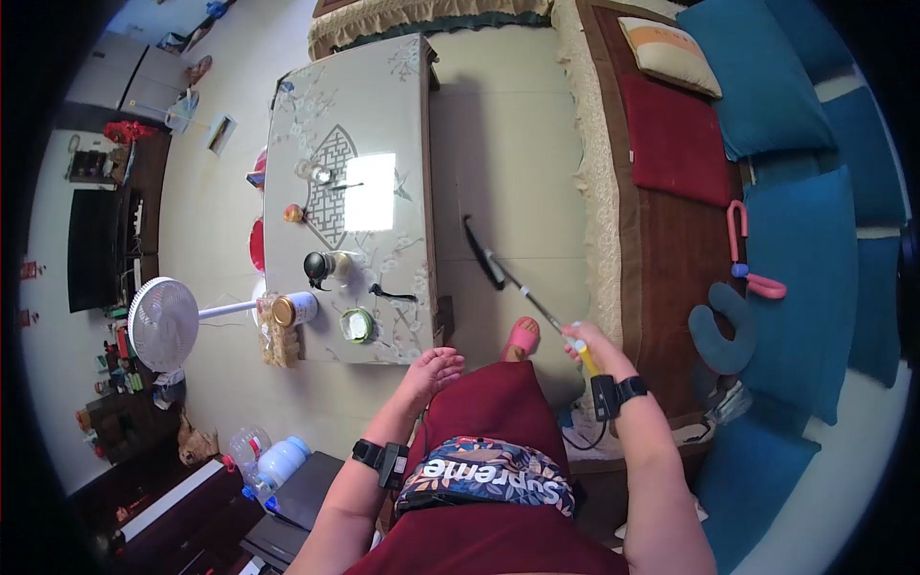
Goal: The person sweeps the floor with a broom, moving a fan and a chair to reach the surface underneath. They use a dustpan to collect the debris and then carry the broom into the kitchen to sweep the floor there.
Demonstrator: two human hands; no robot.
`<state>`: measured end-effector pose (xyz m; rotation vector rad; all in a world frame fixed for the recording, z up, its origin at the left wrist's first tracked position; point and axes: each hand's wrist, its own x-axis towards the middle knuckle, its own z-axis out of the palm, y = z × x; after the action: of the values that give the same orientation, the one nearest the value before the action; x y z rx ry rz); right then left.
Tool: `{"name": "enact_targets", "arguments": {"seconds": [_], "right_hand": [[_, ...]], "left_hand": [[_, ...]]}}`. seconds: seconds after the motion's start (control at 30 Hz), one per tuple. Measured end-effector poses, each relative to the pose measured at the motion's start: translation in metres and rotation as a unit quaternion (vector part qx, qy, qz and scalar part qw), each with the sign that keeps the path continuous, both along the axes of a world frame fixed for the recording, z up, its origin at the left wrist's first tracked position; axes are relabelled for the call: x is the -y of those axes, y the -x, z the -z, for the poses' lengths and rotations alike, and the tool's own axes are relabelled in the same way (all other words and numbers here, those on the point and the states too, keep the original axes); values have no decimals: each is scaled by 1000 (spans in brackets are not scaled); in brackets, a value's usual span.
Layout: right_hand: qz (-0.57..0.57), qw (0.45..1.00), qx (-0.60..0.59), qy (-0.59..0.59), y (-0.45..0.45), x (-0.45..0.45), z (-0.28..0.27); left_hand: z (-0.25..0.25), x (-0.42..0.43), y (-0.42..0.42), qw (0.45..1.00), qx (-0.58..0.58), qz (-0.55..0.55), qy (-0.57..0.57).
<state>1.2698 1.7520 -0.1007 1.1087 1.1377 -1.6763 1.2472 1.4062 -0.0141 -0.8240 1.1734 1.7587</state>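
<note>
Tiled floor (513, 144): broom-like tool (544, 310), black head (484, 254) near right edge of table (383, 96). Right hand (594, 347): fingers clamped on yellow handle (586, 359). Left hand (433, 374) by table's near-right corner, fingers loosely curled.

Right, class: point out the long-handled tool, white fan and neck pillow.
Long-handled tool (544, 309), head view: its pole.
White fan (164, 324), head view: its grille.
Neck pillow (745, 333), head view: its curved side.
</note>
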Motion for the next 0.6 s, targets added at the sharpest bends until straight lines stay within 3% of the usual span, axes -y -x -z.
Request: {"name": "enact_targets", "arguments": {"seconds": [0.07, 0.17, 0.27, 0.33, 0.43, 0.6], "right_hand": [[-63, 997, -11, -39, 25, -16, 0], [-135, 970, -118, -167, 36, -13, 16], [-289, 911, -159, -249, 15, -1, 27], [-356, 861, -176, -318, -12, -5, -1], [-417, 831, -152, -335, -51, -19, -46], [-462, 809, -36, -361, -107, -45, -35]], "left_hand": [[-3, -9, -1, 1000, -1, -11, 11], [-4, -16, -1, 999, -7, -28, 25], [-3, -15, 0, 998, -8, -50, 30], [-5, -16, 2, 997, -9, -66, 32], [-9, -22, 8, 996, -9, -77, 41], [-2, -41, 23, 997, -15, -73, 32]]}}
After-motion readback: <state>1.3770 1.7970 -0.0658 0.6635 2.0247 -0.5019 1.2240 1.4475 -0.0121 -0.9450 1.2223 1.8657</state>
